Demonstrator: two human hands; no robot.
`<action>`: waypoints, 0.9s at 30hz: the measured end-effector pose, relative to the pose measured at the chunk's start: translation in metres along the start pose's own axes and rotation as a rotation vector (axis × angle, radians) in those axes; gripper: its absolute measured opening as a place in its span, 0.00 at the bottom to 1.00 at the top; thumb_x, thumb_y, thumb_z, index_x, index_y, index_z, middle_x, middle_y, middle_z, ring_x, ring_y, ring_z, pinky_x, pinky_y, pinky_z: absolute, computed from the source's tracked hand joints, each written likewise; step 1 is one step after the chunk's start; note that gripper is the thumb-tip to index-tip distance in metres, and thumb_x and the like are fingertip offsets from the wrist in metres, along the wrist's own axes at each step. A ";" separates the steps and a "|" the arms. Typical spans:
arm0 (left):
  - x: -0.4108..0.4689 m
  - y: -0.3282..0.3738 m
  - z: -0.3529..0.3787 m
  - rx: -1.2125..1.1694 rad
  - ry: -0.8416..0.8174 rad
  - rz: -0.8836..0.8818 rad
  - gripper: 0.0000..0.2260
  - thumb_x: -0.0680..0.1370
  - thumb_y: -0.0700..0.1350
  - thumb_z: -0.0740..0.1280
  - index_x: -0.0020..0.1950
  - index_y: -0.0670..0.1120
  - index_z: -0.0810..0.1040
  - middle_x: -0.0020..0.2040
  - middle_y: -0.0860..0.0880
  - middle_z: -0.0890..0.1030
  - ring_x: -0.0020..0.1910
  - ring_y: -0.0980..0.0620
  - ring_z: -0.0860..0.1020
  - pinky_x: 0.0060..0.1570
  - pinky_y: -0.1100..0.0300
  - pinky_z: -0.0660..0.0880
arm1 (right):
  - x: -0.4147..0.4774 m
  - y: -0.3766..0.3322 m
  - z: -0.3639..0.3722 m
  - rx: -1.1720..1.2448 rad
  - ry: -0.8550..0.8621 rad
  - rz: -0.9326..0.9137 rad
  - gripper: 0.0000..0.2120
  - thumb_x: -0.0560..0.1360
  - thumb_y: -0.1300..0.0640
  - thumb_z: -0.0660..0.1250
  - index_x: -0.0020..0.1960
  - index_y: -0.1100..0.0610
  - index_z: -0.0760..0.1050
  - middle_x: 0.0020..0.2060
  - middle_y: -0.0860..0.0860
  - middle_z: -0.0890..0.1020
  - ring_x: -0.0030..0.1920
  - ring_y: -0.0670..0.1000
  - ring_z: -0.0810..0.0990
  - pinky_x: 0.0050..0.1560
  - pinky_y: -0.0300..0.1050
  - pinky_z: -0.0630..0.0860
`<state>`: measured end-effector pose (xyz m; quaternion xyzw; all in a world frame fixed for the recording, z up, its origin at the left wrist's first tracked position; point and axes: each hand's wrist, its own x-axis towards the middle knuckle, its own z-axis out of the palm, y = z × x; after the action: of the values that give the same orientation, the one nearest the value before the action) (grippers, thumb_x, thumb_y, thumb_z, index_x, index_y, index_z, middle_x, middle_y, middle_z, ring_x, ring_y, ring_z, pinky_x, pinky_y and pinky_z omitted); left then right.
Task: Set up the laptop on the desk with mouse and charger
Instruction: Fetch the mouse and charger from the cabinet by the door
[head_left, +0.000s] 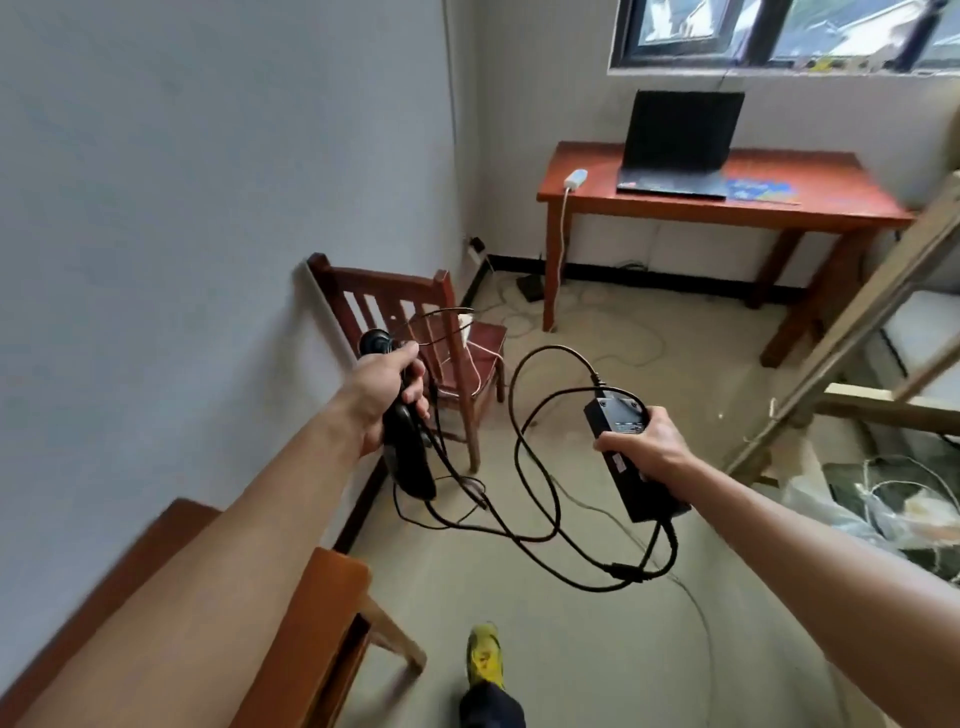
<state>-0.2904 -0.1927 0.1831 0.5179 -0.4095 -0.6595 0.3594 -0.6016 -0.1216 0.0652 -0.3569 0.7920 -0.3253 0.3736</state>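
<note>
An open black laptop (675, 145) stands on a red-brown wooden desk (831, 197) under the window, far ahead. A blue mouse pad (761, 189) lies right of it. My left hand (387, 384) grips a black mouse-like object (410, 467) together with a black plug (374, 340) and thin cable. My right hand (644, 441) grips the black charger brick (649, 499). The charger's black cable (524, 467) hangs in loops between both hands, above the floor.
A white adapter (575, 178) sits on the desk's left end, its white cord hanging to the floor. A wooden chair (447, 338) stands by the left wall. A wooden stool (332, 613) is near left. A wooden frame (852, 332) and bagged clutter (883, 499) fill the right. Cables litter the floor.
</note>
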 end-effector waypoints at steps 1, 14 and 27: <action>0.022 0.003 0.010 0.010 -0.013 -0.006 0.16 0.82 0.49 0.58 0.35 0.45 0.69 0.20 0.49 0.65 0.21 0.50 0.68 0.25 0.60 0.71 | 0.018 0.001 -0.008 -0.011 0.026 0.015 0.40 0.48 0.39 0.76 0.56 0.48 0.66 0.42 0.49 0.81 0.40 0.50 0.81 0.35 0.43 0.77; 0.357 0.133 0.205 0.128 -0.241 -0.015 0.18 0.83 0.49 0.57 0.35 0.41 0.69 0.19 0.48 0.65 0.22 0.49 0.65 0.26 0.59 0.68 | 0.290 -0.072 -0.126 -0.019 0.351 0.162 0.38 0.53 0.40 0.75 0.58 0.50 0.66 0.46 0.51 0.79 0.47 0.57 0.78 0.45 0.47 0.75; 0.618 0.200 0.426 0.223 -0.381 -0.021 0.19 0.82 0.50 0.58 0.35 0.42 0.71 0.20 0.47 0.67 0.23 0.47 0.68 0.27 0.58 0.72 | 0.570 -0.097 -0.274 0.042 0.431 0.207 0.42 0.50 0.38 0.75 0.59 0.50 0.67 0.46 0.50 0.80 0.47 0.55 0.78 0.39 0.43 0.74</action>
<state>-0.8237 -0.7579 0.1797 0.4247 -0.5349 -0.6999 0.2090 -1.0618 -0.5663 0.0751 -0.1883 0.8789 -0.3703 0.2343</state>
